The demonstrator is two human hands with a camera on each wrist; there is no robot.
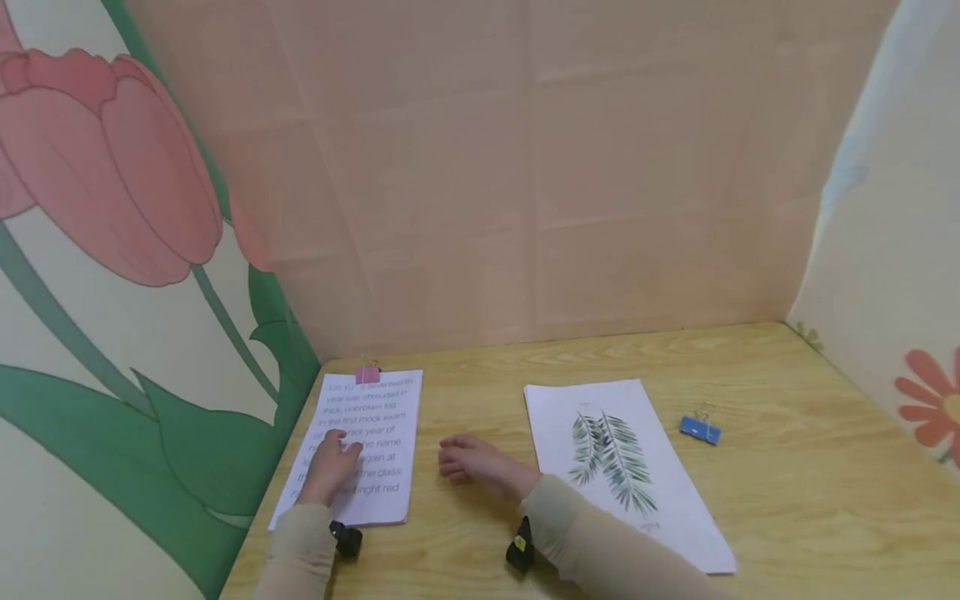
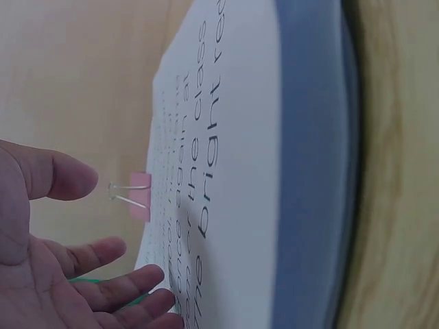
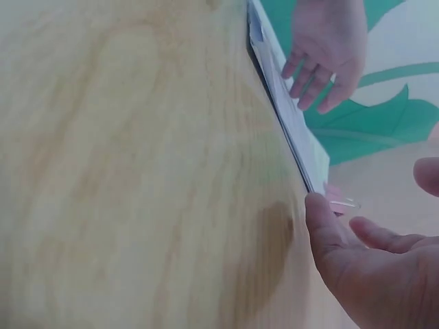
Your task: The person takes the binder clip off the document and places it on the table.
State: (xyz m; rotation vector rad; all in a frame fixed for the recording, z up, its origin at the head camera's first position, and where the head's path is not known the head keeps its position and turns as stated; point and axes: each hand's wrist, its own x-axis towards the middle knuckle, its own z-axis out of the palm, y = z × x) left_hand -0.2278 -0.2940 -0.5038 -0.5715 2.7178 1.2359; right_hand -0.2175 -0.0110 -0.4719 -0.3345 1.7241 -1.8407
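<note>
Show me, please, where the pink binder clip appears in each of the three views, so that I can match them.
Head: the pink binder clip sits left of centre, at the top edge of the paper stack.
Left wrist: the pink binder clip is left of centre, slightly below mid-height.
Right wrist: the pink binder clip is right of centre, appearing next to the right hand.
Shared landmark: the paper stack.

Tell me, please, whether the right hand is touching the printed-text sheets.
Apart: the head view shows bare wood-grain tabletop between the fingers of the right hand and the printed-text sheets.
</note>
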